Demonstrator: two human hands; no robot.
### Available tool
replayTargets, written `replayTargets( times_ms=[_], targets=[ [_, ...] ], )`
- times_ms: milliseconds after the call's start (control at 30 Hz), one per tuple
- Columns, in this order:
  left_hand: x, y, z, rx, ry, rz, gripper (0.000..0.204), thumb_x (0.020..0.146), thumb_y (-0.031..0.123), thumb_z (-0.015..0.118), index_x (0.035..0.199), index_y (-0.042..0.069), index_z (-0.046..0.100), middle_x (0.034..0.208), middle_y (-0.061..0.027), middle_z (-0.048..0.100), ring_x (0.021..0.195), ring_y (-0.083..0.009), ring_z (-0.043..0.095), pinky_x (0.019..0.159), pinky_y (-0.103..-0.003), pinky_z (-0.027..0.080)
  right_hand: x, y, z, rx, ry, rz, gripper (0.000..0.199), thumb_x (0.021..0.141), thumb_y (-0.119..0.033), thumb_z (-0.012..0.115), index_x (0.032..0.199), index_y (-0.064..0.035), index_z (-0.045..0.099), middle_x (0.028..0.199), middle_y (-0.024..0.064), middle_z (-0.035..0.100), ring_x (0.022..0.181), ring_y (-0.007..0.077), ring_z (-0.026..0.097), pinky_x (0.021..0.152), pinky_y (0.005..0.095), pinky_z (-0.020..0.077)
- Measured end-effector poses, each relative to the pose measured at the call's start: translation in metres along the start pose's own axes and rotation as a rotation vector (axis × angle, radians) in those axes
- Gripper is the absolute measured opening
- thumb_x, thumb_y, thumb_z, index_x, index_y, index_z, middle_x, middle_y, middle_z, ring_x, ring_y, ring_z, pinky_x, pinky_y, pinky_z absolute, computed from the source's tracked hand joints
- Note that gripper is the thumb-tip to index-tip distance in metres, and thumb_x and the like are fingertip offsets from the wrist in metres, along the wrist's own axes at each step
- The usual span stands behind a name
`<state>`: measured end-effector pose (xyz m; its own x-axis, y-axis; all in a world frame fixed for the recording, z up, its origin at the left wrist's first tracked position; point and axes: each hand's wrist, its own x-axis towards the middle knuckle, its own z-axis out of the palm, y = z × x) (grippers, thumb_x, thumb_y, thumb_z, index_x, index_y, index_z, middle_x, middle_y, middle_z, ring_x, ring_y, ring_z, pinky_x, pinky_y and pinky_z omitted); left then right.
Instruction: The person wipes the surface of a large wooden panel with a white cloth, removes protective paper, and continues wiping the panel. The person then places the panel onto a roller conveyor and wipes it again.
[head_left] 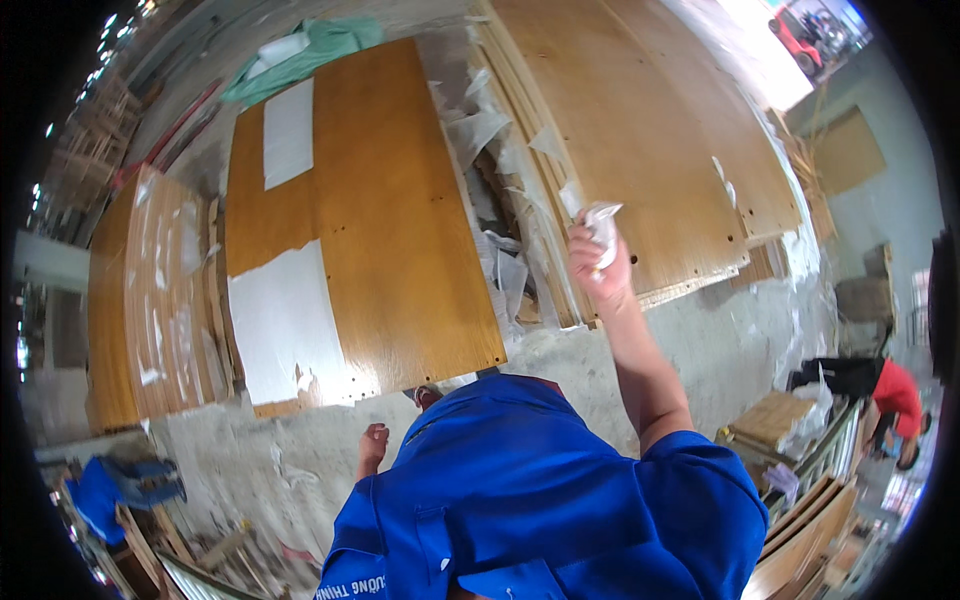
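Wooden panels (pixel 390 230) on possibly concrete floor (pixel 720 340)

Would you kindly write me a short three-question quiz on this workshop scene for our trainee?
1. True or false: the right hand grips a crumpled white film scrap.
2. What covers parts of the brown wooden panel? A) white film patches B) red paint C) nails
3. Fill in: the left hand is closed in a ____ and holds nothing visible.

Key: 1 true; 2 A; 3 fist.
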<state>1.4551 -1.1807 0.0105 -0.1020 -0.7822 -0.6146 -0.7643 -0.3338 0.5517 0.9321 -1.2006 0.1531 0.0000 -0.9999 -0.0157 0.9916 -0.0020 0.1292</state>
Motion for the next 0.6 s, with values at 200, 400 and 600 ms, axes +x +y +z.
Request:
replayTargets(
  times_ms=[200, 400, 600],
  targets=[
    [0.061, 0.016, -0.061, 0.109, -0.036, 0.133, 0.033, 0.082, 0.026, 0.057, 0.107, 0.005, 0.061, 0.083, -0.0131, 0.067, 0.071, -0.0206, 0.065, 0.069, -0.033, 0.05, -0.028, 0.018, 0.015, -0.082, 0.633, -0.534, 0.044, 0.093, -0.041, 0.039, 0.105, -0.0016, 0.054, 0.096, 0.0134, 0.06, 0.073, 0.0188, 0.06, 0.061, 0.0284, 0.0494],
    [0.09, -0.006, -0.078, 0.099, 0.25, 0.194, 0.038, 0.08, 0.02, 0.061, 0.112, 0.001, 0.056, 0.103, -0.0182, 0.06, 0.091, -0.0283, 0.06, 0.077, -0.037, 0.049, -0.073, 0.124, -0.101, -0.622, 0.94, -0.079, 0.043, 0.09, -0.046, 0.046, 0.104, -0.0063, 0.055, 0.087, 0.0066, 0.061, 0.073, 0.0187, 0.059, 0.059, 0.0301, 0.0498],
    [0.126, -0.028, -0.089, 0.092, 0.329, 0.081, 0.043, 0.08, 0.024, 0.061, 0.113, -0.002, 0.053, 0.108, -0.0213, 0.057, 0.1, -0.0359, 0.054, 0.086, -0.042, 0.044, -0.033, 0.138, -0.221, -1.65, 1.214, 0.288, 0.046, 0.085, -0.039, 0.055, 0.113, -0.0036, 0.056, 0.093, 0.0098, 0.062, 0.08, 0.0204, 0.061, 0.055, 0.0336, 0.0525]
  ],
)
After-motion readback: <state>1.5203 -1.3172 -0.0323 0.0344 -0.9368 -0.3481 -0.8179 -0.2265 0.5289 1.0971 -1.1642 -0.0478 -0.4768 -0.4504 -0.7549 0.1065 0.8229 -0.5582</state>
